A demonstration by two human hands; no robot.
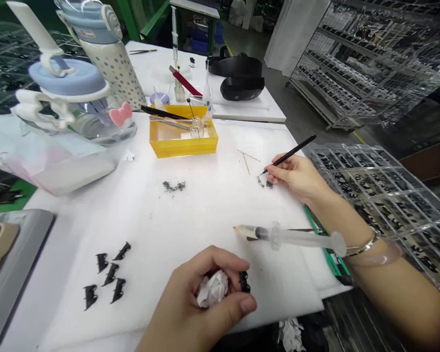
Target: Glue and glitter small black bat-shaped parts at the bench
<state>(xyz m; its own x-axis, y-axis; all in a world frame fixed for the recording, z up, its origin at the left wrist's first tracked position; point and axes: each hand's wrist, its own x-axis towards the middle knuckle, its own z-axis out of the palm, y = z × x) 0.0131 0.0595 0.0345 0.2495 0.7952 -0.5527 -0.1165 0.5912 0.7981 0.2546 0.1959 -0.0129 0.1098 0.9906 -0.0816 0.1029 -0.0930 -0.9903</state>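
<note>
- Flat white foam-like sheet (212,215): my work surface.
- My L hand (194,298): gripping part + wad.
- My R hand (297,178): fingers pinching slim black pen-like tool (295,150), tip down-left.
- Crumpled white paper wad (213,289): L palm.
- Small black plastic part (244,282): L thumb/index, axis approx. vert.
- Tiny dark loose bits (270,185): on sheet by tool tip; R nearer.

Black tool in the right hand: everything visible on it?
The black tool is slim and straight like a pen, narrowing to a fine point. It looks rigid; metal or plastic, I can't tell. The right hand grips it near the pointed end between thumb and fingers, so the shaft slants up to the right with its far end in the air. The point is down by small dark bits on the white sheet; whether it touches them is unclear.
</note>
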